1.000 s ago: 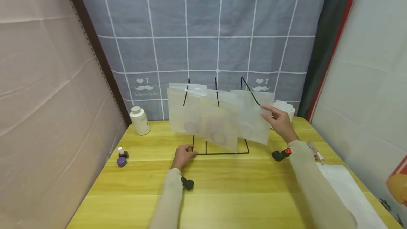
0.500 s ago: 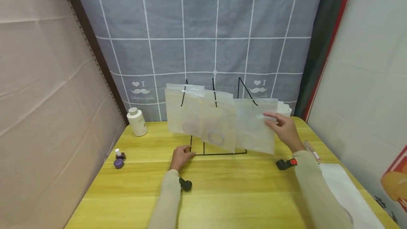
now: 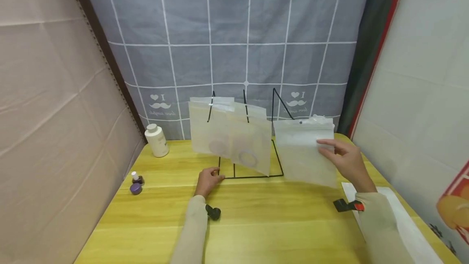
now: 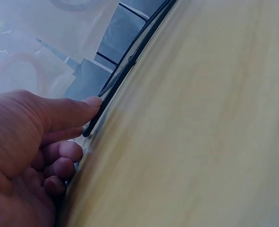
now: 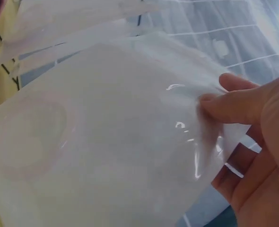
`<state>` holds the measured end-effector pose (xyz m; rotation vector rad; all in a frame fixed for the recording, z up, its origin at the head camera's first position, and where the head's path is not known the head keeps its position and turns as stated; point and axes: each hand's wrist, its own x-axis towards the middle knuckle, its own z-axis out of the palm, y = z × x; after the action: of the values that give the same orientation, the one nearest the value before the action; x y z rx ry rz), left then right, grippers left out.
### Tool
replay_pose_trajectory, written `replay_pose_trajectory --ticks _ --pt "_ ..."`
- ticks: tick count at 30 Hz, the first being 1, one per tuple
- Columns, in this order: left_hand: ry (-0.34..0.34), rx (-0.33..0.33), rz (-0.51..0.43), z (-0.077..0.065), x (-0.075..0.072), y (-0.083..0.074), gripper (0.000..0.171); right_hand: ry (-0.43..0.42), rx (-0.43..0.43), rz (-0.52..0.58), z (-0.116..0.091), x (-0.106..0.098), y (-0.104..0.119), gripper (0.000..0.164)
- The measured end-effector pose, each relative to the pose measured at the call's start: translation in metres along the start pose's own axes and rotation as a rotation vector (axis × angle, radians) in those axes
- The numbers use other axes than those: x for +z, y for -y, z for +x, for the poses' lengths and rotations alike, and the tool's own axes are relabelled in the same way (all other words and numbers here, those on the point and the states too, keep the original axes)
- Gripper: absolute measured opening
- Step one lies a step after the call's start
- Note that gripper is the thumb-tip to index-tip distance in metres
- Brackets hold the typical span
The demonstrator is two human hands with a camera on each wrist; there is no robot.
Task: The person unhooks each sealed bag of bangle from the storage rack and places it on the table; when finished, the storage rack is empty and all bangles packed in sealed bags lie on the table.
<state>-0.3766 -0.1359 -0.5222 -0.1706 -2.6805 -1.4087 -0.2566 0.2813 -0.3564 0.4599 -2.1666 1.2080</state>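
Observation:
My right hand pinches a translucent zip bag by its right edge, thumb in front. The bag's top strip, with a small hole, lies just below the tip of the right hook on a black wire display rack. A faint round ring shape shows inside this bag in the right wrist view. Two similar bags, a left bag and a middle bag, hang from the other hooks. My left hand pinches the front left corner of the rack's base between thumb and finger.
At the back left stands a white bottle. In front of it are a small dark bottle with a white cap and a purple lid. White paper lies under the right forearm. A grey checked cloth hangs behind.
My right hand has drawn the zip bag forward and right along the hook and off its end. The left hand keeps hold of the rack base.

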Motion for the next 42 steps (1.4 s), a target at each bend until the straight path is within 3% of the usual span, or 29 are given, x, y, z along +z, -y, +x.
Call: replay_pose_trajectory --ticks 4,7,9,13,15,16,20,24,27,33,42 --pt "0.003 -0.011 -0.002 -0.001 0.0 -0.001 0.042 0.046 0.033 0.031 -0.021 -0.021 -0.006 0.028" --pt "0.014 -0.027 -0.002 -0.001 -0.001 0.0 0.043 0.132 0.12 0.087 -0.037 -0.037 -0.009 0.029" --pt "0.017 -0.038 -0.008 -0.002 -0.001 -0.001 0.043 0.196 0.259 0.115 -0.044 -0.045 -0.011 0.029" --pt "0.017 -0.04 -0.022 -0.001 -0.002 -0.002 0.043 0.359 0.648 0.231 -0.053 -0.047 -0.037 0.033" --pt "0.016 -0.045 -0.025 0.0 -0.002 -0.002 0.043 0.44 0.778 0.249 -0.056 -0.043 -0.059 0.039" --pt "0.015 -0.046 -0.024 0.001 -0.002 -0.002 0.043 0.482 0.799 0.247 -0.059 -0.04 -0.071 0.043" --pt "0.022 -0.046 -0.024 0.001 -0.001 -0.004 0.043 0.57 0.797 0.061 -0.073 -0.033 -0.107 0.054" --pt "0.029 -0.053 -0.033 -0.001 -0.001 -0.006 0.043 0.6 0.836 -0.107 -0.081 -0.032 -0.124 0.053" --pt "0.022 -0.064 -0.024 -0.002 -0.002 -0.005 0.043 0.607 0.834 -0.167 -0.08 -0.03 -0.129 0.05" --pt "0.011 -0.045 -0.02 -0.002 -0.003 -0.005 0.043 0.618 0.741 -0.266 -0.078 -0.035 -0.133 0.043" --pt "0.025 -0.03 -0.01 -0.002 -0.002 -0.006 0.043 0.586 0.782 -0.33 -0.085 -0.037 -0.138 0.05"
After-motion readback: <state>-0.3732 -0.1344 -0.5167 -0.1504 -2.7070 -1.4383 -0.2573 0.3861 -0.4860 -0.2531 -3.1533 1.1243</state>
